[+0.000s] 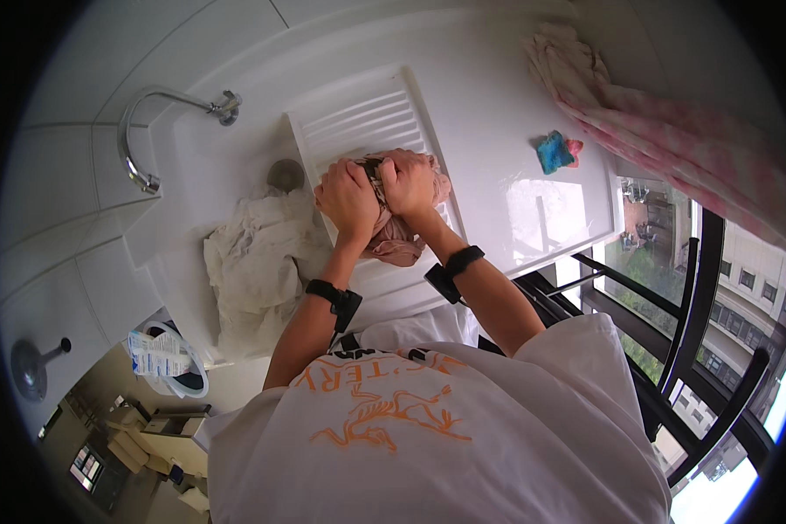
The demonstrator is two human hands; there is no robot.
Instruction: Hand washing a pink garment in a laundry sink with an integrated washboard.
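My left hand [348,200] and my right hand [409,182] lie side by side, both gripping a bunched pink-brown cloth with a dark patterned part [396,239]. The cloth rests on the ridged white washboard [367,121] built into the sink. Its folds spill out beyond my right hand and below both hands, and part of it is hidden under my fingers. Just left of the washboard, a heap of wet white cloth [255,255] lies in the sink basin [187,242]. A black strap with a small device sits on each wrist.
A chrome faucet [131,141] arches over the basin near a round drain fitting [285,175]. On the right counter [485,144] lie a blue scouring pad [554,152] and a pink one. A pink-and-white cloth [635,124] drapes at the upper right, above a window with black rails.
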